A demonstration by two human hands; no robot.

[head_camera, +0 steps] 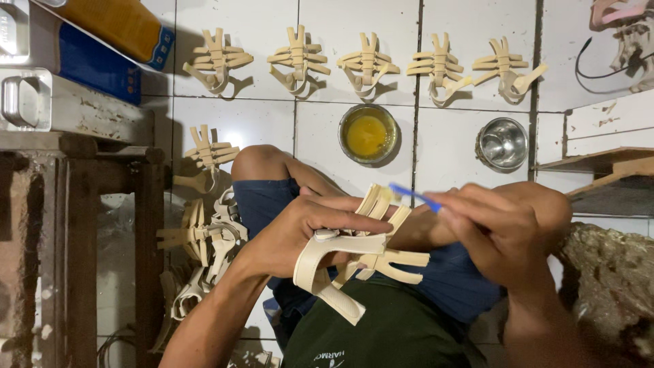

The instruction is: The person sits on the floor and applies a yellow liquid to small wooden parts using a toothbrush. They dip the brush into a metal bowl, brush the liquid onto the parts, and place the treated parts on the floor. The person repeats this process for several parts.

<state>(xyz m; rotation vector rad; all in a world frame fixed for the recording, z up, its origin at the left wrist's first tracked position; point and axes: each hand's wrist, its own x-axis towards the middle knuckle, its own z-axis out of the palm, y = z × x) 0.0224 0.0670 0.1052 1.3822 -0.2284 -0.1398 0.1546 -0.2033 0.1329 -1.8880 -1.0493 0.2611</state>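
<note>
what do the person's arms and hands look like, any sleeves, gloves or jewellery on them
Both forearms are bare to the frame edge, with no sleeves in view. The left hand and right hand wear no gloves. No rings, watch or wristbands show. The right hand's fingers are slightly blurred.

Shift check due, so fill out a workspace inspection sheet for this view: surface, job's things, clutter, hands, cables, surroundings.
Surface: white tiled floor, person seated on it.
Job's things: cream strap piece in hand; blue-handled tool; tin of yellow paste; steel cup.
Clutter: five finished pieces in a row; heap of pieces by the knee.
Hands: left hand grips the strap piece; right hand holds the tool.
Cables: black cable, top right.
Surroundings: wooden bench on one side, wooden boards on the other.
</note>
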